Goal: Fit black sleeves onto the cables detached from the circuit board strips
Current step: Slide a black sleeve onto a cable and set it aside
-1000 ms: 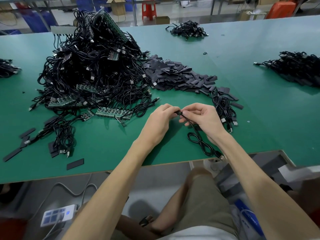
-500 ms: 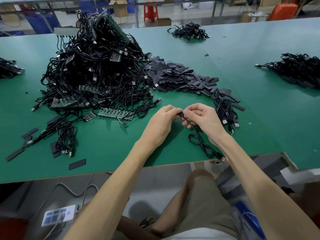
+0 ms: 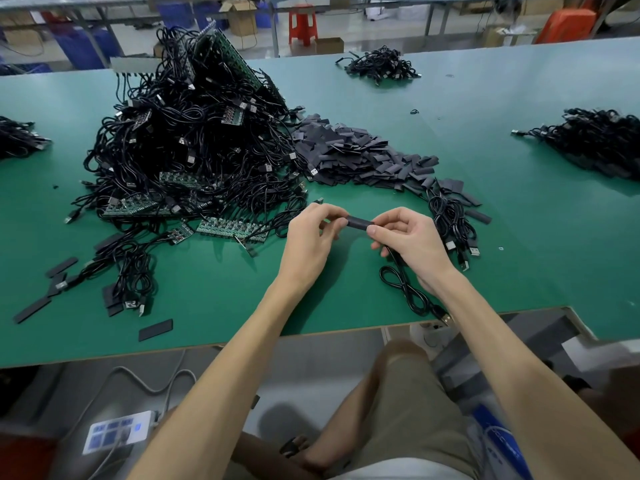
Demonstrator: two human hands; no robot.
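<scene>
I log: cable heap (image 3: 194,157) on table (image 3: 502,174) | sleeve pile (image 3: 360,157) against its right | sleeve (image 3: 360,222) before them, between left hand (image 3: 308,237) and right hand (image 3: 412,240).

Green worktable (image 3: 485,98), red stool (image 3: 303,24)

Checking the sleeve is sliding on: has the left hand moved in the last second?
Yes. The left hand has drawn leftward, toward the circuit board strip, away from the right hand, baring a black sleeve between them.

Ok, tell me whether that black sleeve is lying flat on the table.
No, the black sleeve is held between the left hand and the right hand, raised off the green table.
</scene>
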